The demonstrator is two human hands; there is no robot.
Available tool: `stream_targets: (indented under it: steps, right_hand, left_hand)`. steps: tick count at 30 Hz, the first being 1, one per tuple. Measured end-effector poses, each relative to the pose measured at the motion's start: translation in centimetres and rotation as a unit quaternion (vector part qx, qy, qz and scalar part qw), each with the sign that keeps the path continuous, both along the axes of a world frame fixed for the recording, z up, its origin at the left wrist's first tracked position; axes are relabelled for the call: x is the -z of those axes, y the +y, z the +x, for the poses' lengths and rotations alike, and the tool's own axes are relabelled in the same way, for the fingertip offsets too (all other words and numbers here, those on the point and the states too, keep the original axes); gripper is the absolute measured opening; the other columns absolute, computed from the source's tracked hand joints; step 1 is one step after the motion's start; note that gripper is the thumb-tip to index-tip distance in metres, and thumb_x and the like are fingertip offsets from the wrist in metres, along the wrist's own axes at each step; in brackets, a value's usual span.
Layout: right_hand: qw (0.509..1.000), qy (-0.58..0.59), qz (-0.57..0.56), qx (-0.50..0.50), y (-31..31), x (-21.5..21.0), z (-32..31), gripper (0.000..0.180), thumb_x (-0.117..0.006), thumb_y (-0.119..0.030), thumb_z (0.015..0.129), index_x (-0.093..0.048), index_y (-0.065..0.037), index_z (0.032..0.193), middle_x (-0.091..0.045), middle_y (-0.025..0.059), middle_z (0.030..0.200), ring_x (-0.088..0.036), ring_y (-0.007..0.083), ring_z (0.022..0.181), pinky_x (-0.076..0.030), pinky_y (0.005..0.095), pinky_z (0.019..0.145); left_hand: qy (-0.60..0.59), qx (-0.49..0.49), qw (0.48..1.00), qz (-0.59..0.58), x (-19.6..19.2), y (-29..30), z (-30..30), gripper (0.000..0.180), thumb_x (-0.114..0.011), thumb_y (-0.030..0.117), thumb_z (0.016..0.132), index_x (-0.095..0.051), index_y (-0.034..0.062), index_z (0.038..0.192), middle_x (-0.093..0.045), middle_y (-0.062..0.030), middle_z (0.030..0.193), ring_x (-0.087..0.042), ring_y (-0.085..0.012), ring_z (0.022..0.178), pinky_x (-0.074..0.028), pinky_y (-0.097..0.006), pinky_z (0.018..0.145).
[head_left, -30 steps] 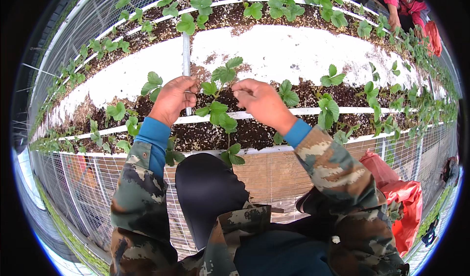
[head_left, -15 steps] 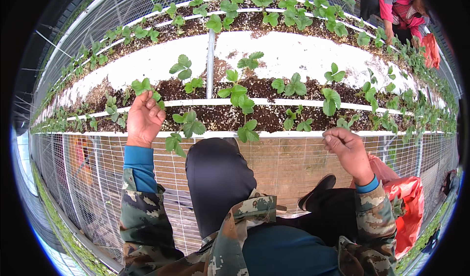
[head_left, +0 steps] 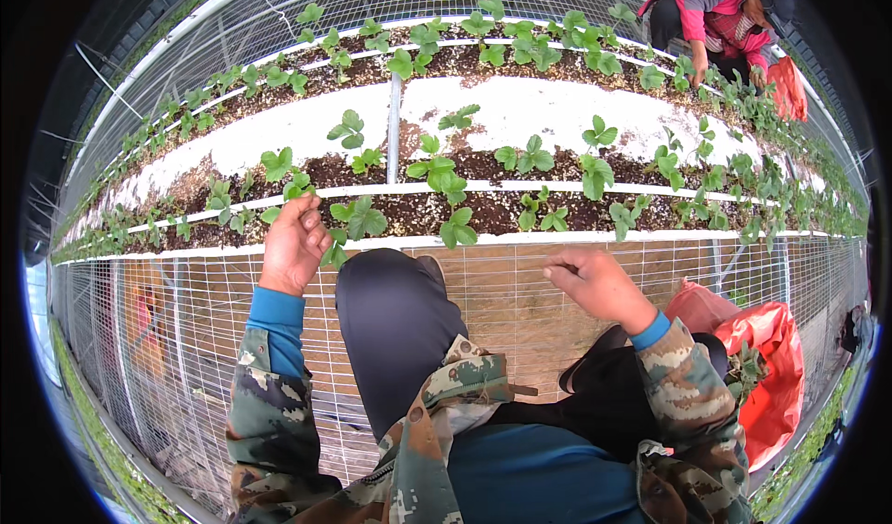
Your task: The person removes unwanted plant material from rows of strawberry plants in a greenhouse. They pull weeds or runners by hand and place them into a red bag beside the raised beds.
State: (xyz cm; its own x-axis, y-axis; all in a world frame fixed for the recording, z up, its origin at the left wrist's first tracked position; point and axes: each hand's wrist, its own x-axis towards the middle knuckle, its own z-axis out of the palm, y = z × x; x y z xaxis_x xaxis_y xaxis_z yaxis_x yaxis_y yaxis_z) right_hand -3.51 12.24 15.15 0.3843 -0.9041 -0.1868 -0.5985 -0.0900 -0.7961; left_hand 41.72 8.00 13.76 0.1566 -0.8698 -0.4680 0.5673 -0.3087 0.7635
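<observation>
Young strawberry plants with toothed green leaves grow in the dark soil of the near planting trough (head_left: 483, 213). My left hand (head_left: 295, 245) is closed in a pinch at a low leaf of one strawberry plant (head_left: 297, 186); the exact grip behind the fingertips is hidden. Over the wire mesh in front of the trough, my right hand (head_left: 599, 285) is closed, thumb against curled fingers. Whatever it may hold is too small or hidden to name. The nearest strawberry plant (head_left: 627, 216) stands just beyond it.
A white sheet (head_left: 530, 106) lies between the near and far rows. At the right sits a red bag (head_left: 776, 375) with plants inside. Wire mesh (head_left: 520, 292) surrounds my knee. Another person (head_left: 711, 22) bends over the far row at upper right, beside another red bag (head_left: 788, 87).
My right hand has moved left and slightly lower, away from the trough edge. My left hand has shifted right and down, from the plant's upper leaf to its lower one. The view has shifted slightly.
</observation>
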Motion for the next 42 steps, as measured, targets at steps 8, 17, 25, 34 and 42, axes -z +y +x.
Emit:
stream_targets:
  steps: [8,17,25,34,42]
  right_hand:
    - [0.995,-0.072,-0.024,0.063,-16.3,7.5,9.2,0.027,-0.063,-0.023,0.094,-0.076,-0.003,0.107,-0.076,0.0200,0.096,-0.073,0.0354,0.089,-0.056,0.0410,0.084]
    - [0.936,-0.183,0.258,0.153,-25.3,16.5,15.6,0.037,-0.065,-0.017,0.097,-0.065,0.007,0.124,-0.071,0.0160,0.106,-0.072,0.0242,0.088,-0.062,0.0368,0.067]
    - [0.949,-0.186,0.238,0.094,-27.2,16.8,16.0,0.033,-0.072,-0.019,0.091,-0.068,0.010,0.106,-0.075,0.0158,0.092,-0.075,0.0195,0.077,-0.061,0.0326,0.055]
    - [0.981,-0.158,0.081,0.082,-25.7,19.3,15.3,0.021,-0.073,-0.018,0.089,-0.075,0.003,0.092,-0.074,0.0155,0.074,-0.072,0.0244,0.065,-0.057,0.0377,0.054]
    - [0.965,-0.114,-0.223,0.073,-24.5,22.2,14.0,0.012,-0.069,-0.015,0.090,-0.072,-0.004,0.094,-0.074,0.0150,0.091,-0.069,0.0376,0.085,-0.056,0.0466,0.074]
  left_hand:
    - [-0.397,0.226,0.889,0.045,2.4,-8.8,-6.7,0.048,-0.065,0.048,0.100,-0.067,0.0034,0.115,-0.067,-0.0039,0.099,-0.063,-0.0113,0.082,-0.051,-0.026,0.066]
    - [-0.612,0.313,0.726,-0.002,11.9,-16.7,-9.3,0.045,-0.077,0.041,0.089,-0.076,-0.0034,0.091,-0.070,-0.0140,0.076,-0.064,-0.0222,0.070,-0.053,-0.039,0.069]
    - [-0.610,0.363,0.704,0.023,15.1,-19.2,-10.3,0.040,-0.077,0.035,0.085,-0.074,-0.0012,0.102,-0.073,-0.0200,0.085,-0.072,-0.0319,0.080,-0.055,-0.043,0.075]
    - [-0.664,0.312,0.680,0.025,14.9,-18.8,-11.9,0.039,-0.069,0.037,0.084,-0.072,0.0020,0.102,-0.073,-0.0219,0.100,-0.069,-0.0429,0.098,-0.055,-0.052,0.086]
    - [-0.675,0.318,0.666,-0.003,14.4,-19.0,-13.9,0.032,-0.070,0.030,0.083,-0.071,0.0009,0.096,-0.072,-0.0244,0.098,-0.068,-0.0432,0.096,-0.055,-0.053,0.086]
